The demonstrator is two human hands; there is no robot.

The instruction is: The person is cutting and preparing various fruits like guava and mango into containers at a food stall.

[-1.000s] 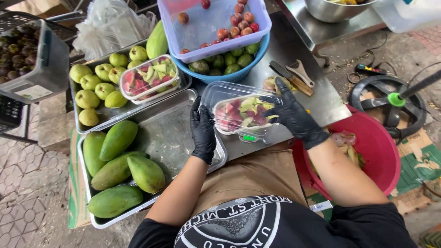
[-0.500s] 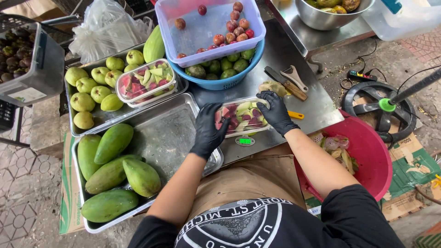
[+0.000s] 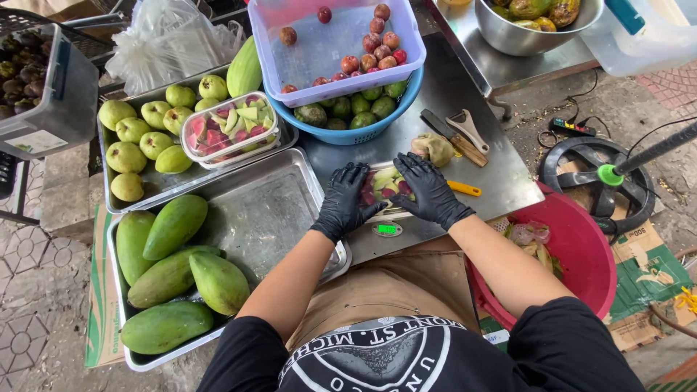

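Black gloves cover both hands, which press flat, fingers spread, on a clear plastic container of cut fruit (image 3: 385, 190) near the front edge of the steel desk (image 3: 501, 167). The left hand (image 3: 347, 202) lies on the container's left side, the right hand (image 3: 427, 189) on its right; neither is closed around it. The container sits on a small scale with a green display (image 3: 386, 229). Just behind lie a peeled fruit (image 3: 434, 149), a knife (image 3: 451, 136) and a peeler (image 3: 468, 129). To the left, a metal tray (image 3: 276, 218) holds green mangoes (image 3: 173, 226), and a second filled container (image 3: 229, 129) rests among pale guavas (image 3: 132, 131). A red basin (image 3: 581, 261) stands at the right.
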